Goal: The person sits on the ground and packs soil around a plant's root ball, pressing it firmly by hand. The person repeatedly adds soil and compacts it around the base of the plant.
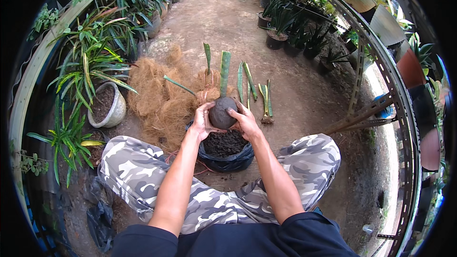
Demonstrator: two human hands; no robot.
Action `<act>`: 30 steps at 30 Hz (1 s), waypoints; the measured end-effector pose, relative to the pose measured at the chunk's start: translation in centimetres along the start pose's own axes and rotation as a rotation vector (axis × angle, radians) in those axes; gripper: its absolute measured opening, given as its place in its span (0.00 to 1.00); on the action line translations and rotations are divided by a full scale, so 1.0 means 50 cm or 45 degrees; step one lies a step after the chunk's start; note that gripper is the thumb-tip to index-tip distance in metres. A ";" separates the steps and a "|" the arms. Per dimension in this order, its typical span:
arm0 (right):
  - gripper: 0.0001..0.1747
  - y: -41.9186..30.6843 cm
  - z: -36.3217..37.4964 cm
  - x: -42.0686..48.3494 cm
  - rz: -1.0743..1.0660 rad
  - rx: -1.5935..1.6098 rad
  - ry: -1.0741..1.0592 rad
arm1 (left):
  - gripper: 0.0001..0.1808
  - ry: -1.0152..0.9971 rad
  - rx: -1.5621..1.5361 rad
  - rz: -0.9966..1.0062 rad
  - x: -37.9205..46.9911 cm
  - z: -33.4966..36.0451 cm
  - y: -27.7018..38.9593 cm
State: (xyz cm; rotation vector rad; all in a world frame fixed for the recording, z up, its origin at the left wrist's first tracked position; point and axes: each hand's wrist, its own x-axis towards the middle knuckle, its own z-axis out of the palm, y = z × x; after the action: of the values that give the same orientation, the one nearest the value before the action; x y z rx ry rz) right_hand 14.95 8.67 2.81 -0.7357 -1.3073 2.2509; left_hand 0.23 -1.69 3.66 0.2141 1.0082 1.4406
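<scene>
A smooth ball of dark soil [222, 113] with an upright snake plant leaf cutting [224, 73] in its top is held between both hands. My left hand [203, 121] cups its left side, and my right hand [245, 121] presses the other side with the thumb on its face. Right below them is a black plastic bag of loose dark soil [224, 145]. Just behind the ball stand fibre-wrapped balls tied with pinkish string [207, 94], with leaf cuttings rising from them. Brown coconut fibre [153, 96] lies heaped to the left. More cut snake plant leaves [249, 78] lie to the right.
A variegated cutting with roots [266, 101] lies on the ground at right. A white pot of soil [119, 109] leans at left beside leafy plants. Potted snake plants [276, 37] stand at the back right, near a slotted metal rack [403, 114]. Black plastic [100, 221] lies at lower left.
</scene>
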 end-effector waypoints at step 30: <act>0.15 0.123 0.027 -0.057 0.615 -2.332 -0.139 | 0.36 0.202 -0.824 0.217 0.028 -0.032 -0.048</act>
State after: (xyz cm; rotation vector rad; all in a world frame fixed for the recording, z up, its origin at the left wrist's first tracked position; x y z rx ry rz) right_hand 15.65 3.26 -1.42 -1.4741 -3.3292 0.6167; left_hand 0.60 -1.63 0.50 -0.2967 0.6100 1.8858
